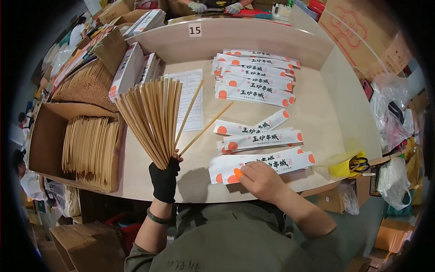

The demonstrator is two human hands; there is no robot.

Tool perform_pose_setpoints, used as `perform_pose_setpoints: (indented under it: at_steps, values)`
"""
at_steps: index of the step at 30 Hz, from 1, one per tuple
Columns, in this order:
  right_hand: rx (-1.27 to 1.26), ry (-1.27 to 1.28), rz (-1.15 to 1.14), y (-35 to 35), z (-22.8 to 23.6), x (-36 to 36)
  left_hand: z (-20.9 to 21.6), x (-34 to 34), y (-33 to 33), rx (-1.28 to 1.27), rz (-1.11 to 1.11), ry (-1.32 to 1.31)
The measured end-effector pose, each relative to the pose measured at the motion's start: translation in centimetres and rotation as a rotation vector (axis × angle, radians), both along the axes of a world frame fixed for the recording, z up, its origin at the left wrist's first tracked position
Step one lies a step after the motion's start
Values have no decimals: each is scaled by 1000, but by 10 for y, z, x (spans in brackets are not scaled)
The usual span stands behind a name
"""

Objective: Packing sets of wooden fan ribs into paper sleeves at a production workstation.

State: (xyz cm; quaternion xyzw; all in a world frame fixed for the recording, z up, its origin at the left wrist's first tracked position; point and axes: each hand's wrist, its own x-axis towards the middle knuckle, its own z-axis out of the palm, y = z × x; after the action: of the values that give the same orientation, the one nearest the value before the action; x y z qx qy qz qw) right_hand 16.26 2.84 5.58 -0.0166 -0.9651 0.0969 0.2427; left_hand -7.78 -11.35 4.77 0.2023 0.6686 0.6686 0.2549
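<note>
My left hand (165, 180), in a black fingerless glove, is closed around the lower ends of a fanned bundle of wooden chopsticks (152, 113). Two chopsticks lean apart to the right, one of them reaching toward the sleeves. At the table's near edge my right hand (260, 181), bare but for an orange finger cover, pinches the left part of a white paper sleeve (287, 165) with orange dots. Another sleeve lies just under it. Beyond are a few loose sleeves (267, 139), and farther back several more lie overlapped in a pile (256, 93).
On the left stand a cardboard box (47, 149) of chopsticks and another stack of chopsticks (86, 86). White packs (124, 72) and a printed sheet (192, 99) lie beside them. Raised panels border the table. Scissors (360, 164) sit at the right edge. Across the panel show another person's gloved hands (198, 7).
</note>
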Motion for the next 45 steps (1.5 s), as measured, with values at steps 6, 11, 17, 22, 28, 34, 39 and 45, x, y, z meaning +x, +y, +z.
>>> perform_pose_setpoints:
  at_steps: [6, 11, 17, 22, 28, 34, 39, 45]
  values:
    - [-216, 91, -82, -1, 2, 1, -12, -15, -21, -147, -39, 138]
    - [-440, 100, -222, 3, 1, -2, -8, -18, -36, -281, -48, 342]
    - [-1146, 129, -401, 9, 20, -6, 10, -26, -59, -365, -226, 308]
    - [-1166, 34, -360, 13, 24, -1, 17, -34, -66, -379, -266, 506]
    - [-1172, -59, -345, 20, 30, 0, 29, -41, -67, -334, -227, 656]
    - [-705, -71, -250, 19, 31, 1, 30, -43, -62, -358, -376, 687]
    - [-6, 24, 3, -18, 39, -58, 8, 22, 4, 242, -475, -78]
    - [34, 211, -215, 11, 30, -30, 13, -1, 8, -55, -216, -37]
